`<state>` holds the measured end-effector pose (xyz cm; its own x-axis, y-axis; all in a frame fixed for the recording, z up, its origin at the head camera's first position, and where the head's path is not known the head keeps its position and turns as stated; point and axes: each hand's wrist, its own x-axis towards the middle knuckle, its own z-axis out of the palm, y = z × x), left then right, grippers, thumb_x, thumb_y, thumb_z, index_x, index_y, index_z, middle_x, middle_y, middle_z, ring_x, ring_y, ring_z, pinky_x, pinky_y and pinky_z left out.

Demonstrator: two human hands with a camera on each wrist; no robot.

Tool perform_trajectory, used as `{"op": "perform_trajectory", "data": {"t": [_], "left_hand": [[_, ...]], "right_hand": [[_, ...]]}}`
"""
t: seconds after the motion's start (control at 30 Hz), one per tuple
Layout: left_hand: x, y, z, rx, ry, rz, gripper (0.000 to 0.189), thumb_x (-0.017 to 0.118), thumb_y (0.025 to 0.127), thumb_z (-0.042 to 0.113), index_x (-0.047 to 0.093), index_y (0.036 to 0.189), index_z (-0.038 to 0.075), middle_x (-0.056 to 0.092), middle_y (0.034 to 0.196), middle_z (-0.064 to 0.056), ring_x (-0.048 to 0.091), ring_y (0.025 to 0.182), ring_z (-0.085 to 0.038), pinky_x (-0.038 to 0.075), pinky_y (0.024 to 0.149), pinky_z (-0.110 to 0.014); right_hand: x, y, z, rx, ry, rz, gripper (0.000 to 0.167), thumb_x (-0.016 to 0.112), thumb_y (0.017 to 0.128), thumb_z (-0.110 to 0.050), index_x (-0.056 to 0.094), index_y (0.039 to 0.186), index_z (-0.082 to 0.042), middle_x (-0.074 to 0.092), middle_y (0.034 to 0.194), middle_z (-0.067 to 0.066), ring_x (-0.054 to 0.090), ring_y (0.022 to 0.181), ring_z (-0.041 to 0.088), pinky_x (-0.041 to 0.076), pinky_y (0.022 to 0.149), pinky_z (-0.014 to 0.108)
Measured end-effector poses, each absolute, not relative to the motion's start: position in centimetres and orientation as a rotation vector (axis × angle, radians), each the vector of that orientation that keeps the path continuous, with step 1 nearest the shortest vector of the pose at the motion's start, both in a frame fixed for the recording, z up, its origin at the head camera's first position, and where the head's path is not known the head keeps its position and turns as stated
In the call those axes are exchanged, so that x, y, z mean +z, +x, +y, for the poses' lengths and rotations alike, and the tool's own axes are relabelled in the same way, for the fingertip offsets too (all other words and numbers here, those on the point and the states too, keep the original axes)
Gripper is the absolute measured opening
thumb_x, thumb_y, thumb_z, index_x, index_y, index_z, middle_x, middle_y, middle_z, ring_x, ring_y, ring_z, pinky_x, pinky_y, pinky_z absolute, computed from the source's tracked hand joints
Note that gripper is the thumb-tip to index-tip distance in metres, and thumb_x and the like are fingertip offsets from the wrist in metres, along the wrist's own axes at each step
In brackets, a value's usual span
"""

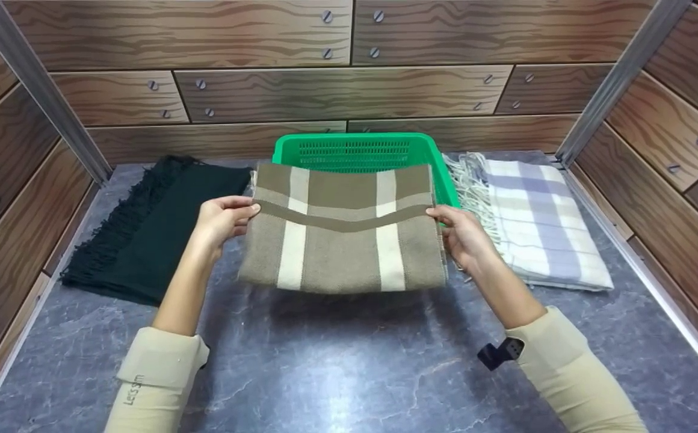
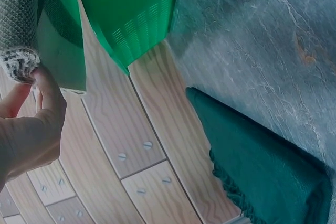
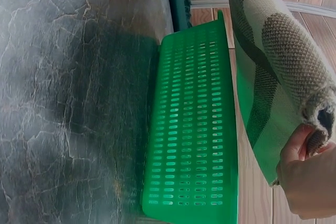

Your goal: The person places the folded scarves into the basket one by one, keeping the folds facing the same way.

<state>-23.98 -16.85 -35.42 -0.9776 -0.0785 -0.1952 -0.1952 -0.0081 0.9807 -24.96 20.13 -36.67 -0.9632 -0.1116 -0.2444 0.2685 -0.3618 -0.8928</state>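
A folded brown-and-beige checked scarf (image 1: 343, 252) with cream stripes hangs between both hands, in front of and above the near side of a green plastic basket (image 1: 355, 138). My left hand (image 1: 224, 221) pinches its left edge between thumb and fingers. At the opposite edge, my right hand (image 1: 462, 236) pinches the cloth the same way. The right wrist view shows the scarf (image 3: 294, 40) off the table, its rolled fold end at the fingers, beside the basket's slotted wall (image 3: 191, 129). In the left wrist view, the left hand (image 2: 37, 124) grips the other fold end. The basket's front is hidden by the scarf.
A folded dark green fringed scarf (image 1: 162, 228) lies left of the basket. To the right lies a folded white-and-lavender checked scarf (image 1: 541, 222) with pale fringe. Wood-patterned panels (image 1: 349, 90) enclose the grey marbled table (image 1: 337, 361) at the back and sides.
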Motion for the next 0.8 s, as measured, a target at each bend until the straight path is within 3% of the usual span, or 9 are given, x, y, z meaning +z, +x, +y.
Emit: {"op": "perform_trajectory", "data": {"t": [0.5,0.8], "left_hand": [[-35.2,-24.8,-16.3,2.098,-0.316,2.187,0.038,0.063,0.088,0.009,0.053,0.121,-0.008,0.059,0.090,-0.001,0.058,0.072,-0.008,0.048,0.064,-0.019],[-35.6,-25.3,-15.9,2.102,-0.327,2.178,0.036,0.063,0.088,0.007,0.053,0.118,-0.010,0.059,0.087,-0.001,0.058,0.068,-0.007,0.049,0.062,-0.019]], "right_hand": [[-36.5,-25.8,21.1,-2.407,0.196,1.666,0.011,0.053,0.088,-0.001,0.058,0.078,-0.004,0.061,0.069,0.003,0.063,0.061,0.018,0.053,0.057,0.030],[-36.6,-26.1,21.4,-2.431,0.196,1.646,0.012,0.056,0.088,0.002,0.060,0.077,-0.003,0.063,0.071,0.005,0.063,0.063,0.017,0.053,0.060,0.029]]}}
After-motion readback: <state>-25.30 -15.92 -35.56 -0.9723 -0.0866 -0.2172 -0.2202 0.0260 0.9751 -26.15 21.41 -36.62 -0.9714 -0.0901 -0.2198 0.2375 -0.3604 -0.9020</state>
